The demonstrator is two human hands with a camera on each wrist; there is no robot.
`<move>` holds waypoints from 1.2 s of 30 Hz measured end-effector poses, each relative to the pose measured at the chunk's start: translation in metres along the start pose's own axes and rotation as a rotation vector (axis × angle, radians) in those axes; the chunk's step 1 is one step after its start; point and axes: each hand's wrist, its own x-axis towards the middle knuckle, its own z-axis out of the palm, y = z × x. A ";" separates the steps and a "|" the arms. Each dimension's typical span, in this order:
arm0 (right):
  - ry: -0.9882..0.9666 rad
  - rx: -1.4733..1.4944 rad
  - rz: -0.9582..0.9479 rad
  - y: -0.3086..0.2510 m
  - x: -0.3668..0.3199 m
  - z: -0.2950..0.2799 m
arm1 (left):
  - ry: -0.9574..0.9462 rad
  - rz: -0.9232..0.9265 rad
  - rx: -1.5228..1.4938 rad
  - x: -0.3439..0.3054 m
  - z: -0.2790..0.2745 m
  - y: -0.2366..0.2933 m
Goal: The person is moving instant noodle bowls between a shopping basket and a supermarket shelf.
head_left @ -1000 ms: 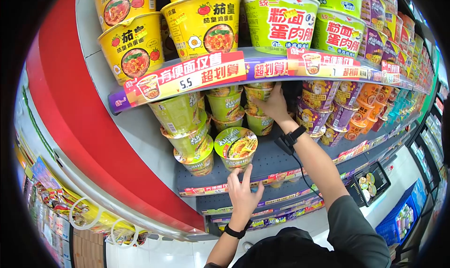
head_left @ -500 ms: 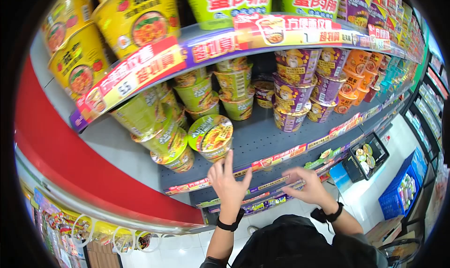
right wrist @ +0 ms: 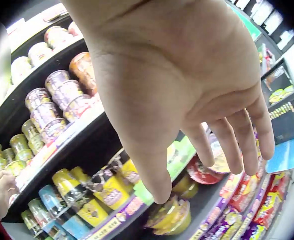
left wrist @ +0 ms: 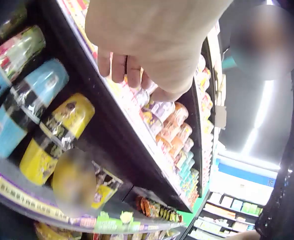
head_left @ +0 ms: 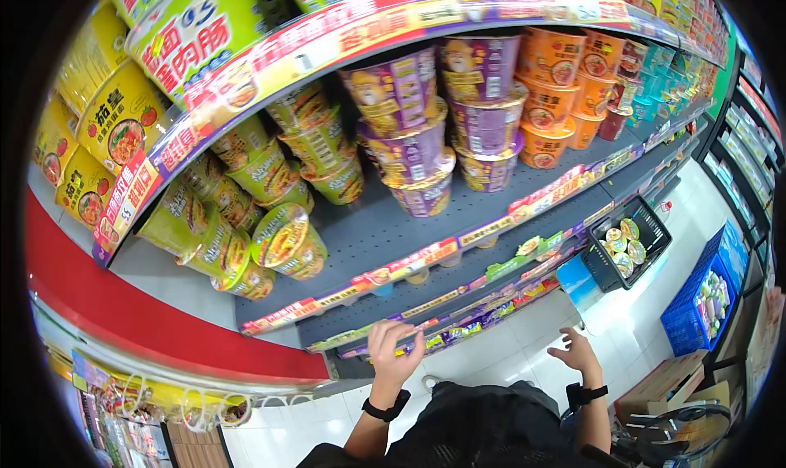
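Note:
In the head view, the left hand [head_left: 393, 355] is held in the air in front of the lower shelf edges, fingers loosely bent, holding nothing. Off to the right, above the floor, the right hand [head_left: 576, 352] has its fingers relaxed and grips nothing; the right wrist view shows this hand [right wrist: 187, 100] with fingers spread. A green noodle cup [head_left: 290, 240] stands tilted in view at the shelf's left front, beside stacked green cups [head_left: 214, 243]. Purple cups [head_left: 409, 153] are stacked further right. The left wrist view shows the left hand [left wrist: 147, 45] over the shelves.
A black basket [head_left: 604, 261] with several round cups inside stands on the floor at the right. Beyond it are a blue crate [head_left: 684, 325] and cardboard boxes [head_left: 655, 386]. Orange cups [head_left: 547, 112] fill the shelf further right. A red curved panel [head_left: 164, 329] borders the left.
The right hand has come out from the shelf and down to the right. The left hand has drawn back from the front green cup. The head view has shifted rightward along the shelf.

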 end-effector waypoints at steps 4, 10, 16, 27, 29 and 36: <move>-0.139 -0.042 0.160 0.142 0.015 -0.013 | -0.602 -0.480 -0.113 -0.051 0.061 0.033; -0.256 0.444 0.559 0.284 0.029 -0.067 | -1.255 -0.802 0.286 -0.264 0.197 -0.036; 0.099 1.059 0.643 0.343 0.017 -0.126 | -1.351 -1.166 0.052 -0.368 0.271 -0.009; 0.334 1.015 0.847 0.466 0.012 -0.217 | -1.365 -0.346 -0.165 -0.322 0.480 0.026; 0.428 0.894 0.847 0.494 0.014 -0.242 | -1.520 -0.274 -0.230 -0.298 0.569 0.054; 0.651 0.725 0.865 0.567 -0.003 -0.276 | -1.052 -0.042 -0.531 -0.088 0.859 0.220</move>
